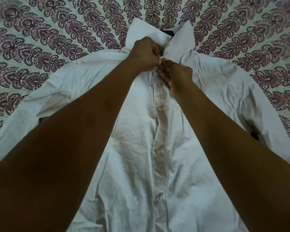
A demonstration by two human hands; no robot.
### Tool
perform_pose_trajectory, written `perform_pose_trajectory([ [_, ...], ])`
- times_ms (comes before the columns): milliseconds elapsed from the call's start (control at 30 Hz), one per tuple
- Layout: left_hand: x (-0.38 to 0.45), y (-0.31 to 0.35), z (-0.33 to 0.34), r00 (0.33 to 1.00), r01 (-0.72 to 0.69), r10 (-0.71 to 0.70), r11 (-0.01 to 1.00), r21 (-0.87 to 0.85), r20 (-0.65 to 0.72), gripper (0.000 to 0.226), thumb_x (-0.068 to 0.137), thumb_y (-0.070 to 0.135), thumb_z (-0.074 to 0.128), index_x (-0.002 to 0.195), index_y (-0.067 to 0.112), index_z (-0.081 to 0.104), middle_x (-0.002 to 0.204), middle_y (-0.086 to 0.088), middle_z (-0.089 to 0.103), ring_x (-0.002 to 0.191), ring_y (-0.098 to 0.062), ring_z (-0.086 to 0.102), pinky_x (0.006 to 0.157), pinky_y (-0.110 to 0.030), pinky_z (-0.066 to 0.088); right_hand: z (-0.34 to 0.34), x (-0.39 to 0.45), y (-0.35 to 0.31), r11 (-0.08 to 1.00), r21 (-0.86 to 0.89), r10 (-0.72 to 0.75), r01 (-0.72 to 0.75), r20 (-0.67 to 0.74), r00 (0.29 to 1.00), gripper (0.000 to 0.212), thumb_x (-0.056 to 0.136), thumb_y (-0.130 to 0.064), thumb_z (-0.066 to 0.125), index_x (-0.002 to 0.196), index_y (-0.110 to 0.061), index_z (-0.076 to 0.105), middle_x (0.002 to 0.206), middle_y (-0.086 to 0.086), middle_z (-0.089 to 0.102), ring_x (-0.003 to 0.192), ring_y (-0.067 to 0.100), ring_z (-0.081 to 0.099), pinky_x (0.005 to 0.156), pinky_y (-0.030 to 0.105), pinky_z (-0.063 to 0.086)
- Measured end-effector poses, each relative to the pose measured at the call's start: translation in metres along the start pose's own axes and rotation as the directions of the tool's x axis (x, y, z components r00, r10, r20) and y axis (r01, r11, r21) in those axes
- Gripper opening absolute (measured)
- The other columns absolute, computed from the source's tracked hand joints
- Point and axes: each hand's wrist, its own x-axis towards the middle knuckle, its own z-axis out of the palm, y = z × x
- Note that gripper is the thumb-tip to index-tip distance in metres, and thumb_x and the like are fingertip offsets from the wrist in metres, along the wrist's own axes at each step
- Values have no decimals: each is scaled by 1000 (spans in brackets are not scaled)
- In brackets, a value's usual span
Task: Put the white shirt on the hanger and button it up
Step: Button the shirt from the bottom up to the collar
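The white shirt (134,148) lies front up on a patterned bedspread, collar at the far end. Several buttons down its placket are closed. A hanger sits inside it: its metal hook (159,11) pokes out beyond the collar and a dark piece of its neck (167,32) shows between the collar flaps. My left hand (145,53) grips the left edge of the shirt just below the collar. My right hand (174,75) pinches the right edge against it, fingertips meeting at the top of the placket. The button there is hidden by my fingers.
The bedspread (57,39) with a purple paisley print covers the whole surface around the shirt. The shirt's sleeves spread out to the left and right. A dark end of the hanger (254,136) shows through at the right armpit.
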Motion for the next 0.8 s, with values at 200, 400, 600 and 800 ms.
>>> perform_pose_trajectory([
  [200,2,5,2,975,219,-208,958,-186,78,15,84,2,50,82,1,65,62,-12,62,59,-26,59,61,-28,47,-1,3,15,967,-188,-189,173,-69,980,20,79,-1,67,62,-11,62,61,4,61,52,10,57,49,20,47],
  [400,-5,7,-1,931,357,-305,878,-317,202,21,88,5,40,73,13,51,64,-5,44,55,-12,39,53,-21,34,5,3,21,802,-508,-414,315,-92,906,6,77,-17,68,78,-11,70,71,-1,66,68,11,59,67,24,49],
  [600,-1,7,-4,917,392,-335,855,-339,216,11,88,9,47,85,11,57,67,-3,49,58,-11,43,56,-18,41,-5,14,12,847,-441,-333,297,-5,943,17,70,-12,71,56,-19,65,62,3,64,63,18,59,68,39,52],
  [800,1,-1,-2,940,338,-288,858,-387,183,7,88,16,58,90,10,61,71,-6,54,56,-11,47,52,-19,38,-6,20,3,839,-467,-284,278,61,957,19,66,-15,73,50,-19,61,62,4,63,65,18,60,74,41,53],
])
